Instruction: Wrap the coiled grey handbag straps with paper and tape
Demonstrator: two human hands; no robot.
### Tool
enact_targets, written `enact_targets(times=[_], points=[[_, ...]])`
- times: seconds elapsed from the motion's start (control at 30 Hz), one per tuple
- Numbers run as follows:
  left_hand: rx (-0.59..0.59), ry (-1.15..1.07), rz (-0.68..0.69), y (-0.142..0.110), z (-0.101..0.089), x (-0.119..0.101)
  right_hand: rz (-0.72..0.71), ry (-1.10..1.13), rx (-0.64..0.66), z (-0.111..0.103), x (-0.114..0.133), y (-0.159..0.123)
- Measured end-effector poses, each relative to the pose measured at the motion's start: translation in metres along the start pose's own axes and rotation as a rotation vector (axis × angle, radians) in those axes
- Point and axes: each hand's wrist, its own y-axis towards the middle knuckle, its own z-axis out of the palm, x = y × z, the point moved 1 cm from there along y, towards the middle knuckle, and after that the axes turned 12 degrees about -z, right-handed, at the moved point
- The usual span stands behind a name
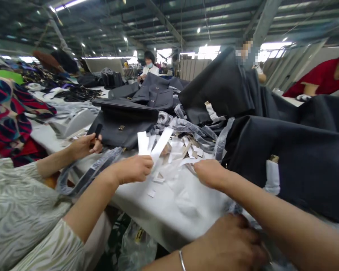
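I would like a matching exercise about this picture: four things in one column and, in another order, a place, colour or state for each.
1. Bracelet
2. Right hand
3. White strips
4. Dark bag at the right

A. At a co-worker's hand
B. Curled, beside the paper scraps
C. Bears a white-wrapped piece on its side
D. Silver, on the wrist of the left hand

Pairs: 1-D, 2-B, 3-A, 4-C

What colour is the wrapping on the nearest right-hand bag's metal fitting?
The wrapping is white, seen in the head view, the only one.
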Motion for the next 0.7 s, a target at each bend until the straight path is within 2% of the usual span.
enact_targets(times=[0.07, 0.13, 0.23, 0.33, 0.4, 0.47, 0.53, 0.6, 0.7], points=[[-0.021, -0.053, -0.077, -0.002, -0.010, -0.004, 0.058, 0.002, 0.043, 0.006, -0.021, -0.042], [-0.009, -0.071, -0.120, -0.003, -0.018, -0.009, 0.143, -0.022, 0.034, 0.015, -0.037, -0.093], [0.025, -0.101, -0.185, -0.002, -0.023, -0.014, 0.229, -0.071, -0.102, 0.036, -0.045, -0.168], [0.036, -0.112, -0.242, 0.000, -0.021, -0.018, 0.276, -0.136, -0.383, 0.067, -0.029, -0.234], [0.021, -0.122, -0.267, 0.001, -0.018, -0.018, 0.342, -0.211, -0.584, 0.093, -0.009, -0.271], [-0.022, -0.169, -0.283, 0.002, -0.015, -0.016, 0.428, -0.271, -0.711, 0.122, 0.014, -0.303], [-0.070, -0.255, -0.297, 0.002, -0.015, -0.012, 0.502, -0.286, -0.738, 0.148, 0.034, -0.327], [-0.093, -0.345, -0.317, 0.004, -0.016, -0.009, 0.532, -0.230, -0.678, 0.165, 0.049, -0.341], [-0.100, -0.443, -0.402, 0.006, -0.019, -0.006, 0.546, -0.057, -0.538, 0.168, 0.054, -0.349]])
